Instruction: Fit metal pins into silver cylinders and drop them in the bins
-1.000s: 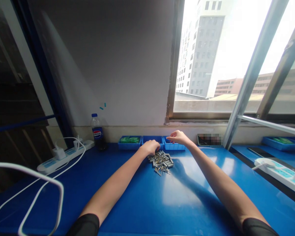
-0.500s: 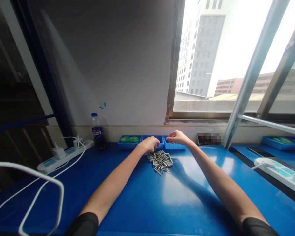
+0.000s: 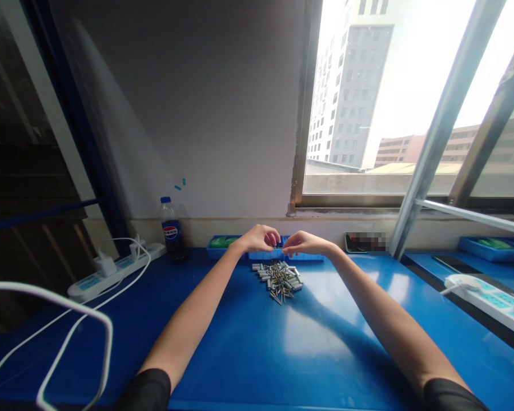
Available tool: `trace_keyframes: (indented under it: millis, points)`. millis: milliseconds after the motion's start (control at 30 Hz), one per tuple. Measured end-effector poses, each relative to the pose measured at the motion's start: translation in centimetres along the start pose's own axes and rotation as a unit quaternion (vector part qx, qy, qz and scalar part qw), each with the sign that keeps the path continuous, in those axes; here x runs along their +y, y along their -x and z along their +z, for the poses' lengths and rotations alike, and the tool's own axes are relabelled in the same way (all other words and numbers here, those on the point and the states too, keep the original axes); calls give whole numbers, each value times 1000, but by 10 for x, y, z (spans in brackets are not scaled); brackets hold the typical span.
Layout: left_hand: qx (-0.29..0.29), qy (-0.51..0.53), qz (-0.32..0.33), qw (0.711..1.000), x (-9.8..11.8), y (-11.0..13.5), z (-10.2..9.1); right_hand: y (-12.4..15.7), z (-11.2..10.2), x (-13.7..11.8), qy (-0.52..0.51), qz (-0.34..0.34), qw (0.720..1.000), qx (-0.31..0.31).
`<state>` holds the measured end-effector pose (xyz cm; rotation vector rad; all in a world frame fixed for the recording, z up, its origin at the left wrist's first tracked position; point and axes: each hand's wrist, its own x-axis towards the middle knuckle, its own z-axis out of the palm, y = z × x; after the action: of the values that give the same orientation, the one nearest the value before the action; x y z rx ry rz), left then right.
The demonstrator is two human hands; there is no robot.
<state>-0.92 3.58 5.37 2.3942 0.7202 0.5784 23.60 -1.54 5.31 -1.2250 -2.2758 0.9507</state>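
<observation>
My left hand (image 3: 259, 238) is raised in front of the middle blue bin (image 3: 263, 256), its fingers curled in a pinch. My right hand (image 3: 305, 244) faces it from the right, also pinching, in front of the right blue bin (image 3: 310, 257). The fingertips of both hands nearly meet, and a small thin piece seems to be between them, too small to name. Just below on the table lies a pile of small metal parts (image 3: 278, 278), grey cylinders mixed with thin brass-and-dark pins.
Left of the hands stands a blue bin of green packets (image 3: 223, 243). Further left are a cola bottle (image 3: 170, 231) and a white power strip (image 3: 115, 273) with cables. A phone-like dark object (image 3: 355, 242), a metal post (image 3: 415, 188) and another power strip (image 3: 488, 297) are on the right.
My left hand has risen from the pile's back edge. My right hand has come left and slightly down, so the fingertips of both hands are now close together.
</observation>
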Motion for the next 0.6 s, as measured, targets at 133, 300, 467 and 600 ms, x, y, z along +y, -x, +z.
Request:
trace_keyframes:
  millis: [133, 300, 467, 600]
  points:
    - [-15, 1, -7, 1000, 5, 2, 0, 3, 1, -7, -8, 8, 1000, 14]
    - [-24, 8, -3, 1000, 6, 2, 2, 1, 5, -2, -16, 4, 1000, 16]
    - [-39, -45, -13, 998, 6, 0, 5, -3, 5, 7, -18, -4, 1000, 16]
    - [-79, -180, -51, 979, 2, -2, 11, -5, 0, 13, 13, 27, 998, 51]
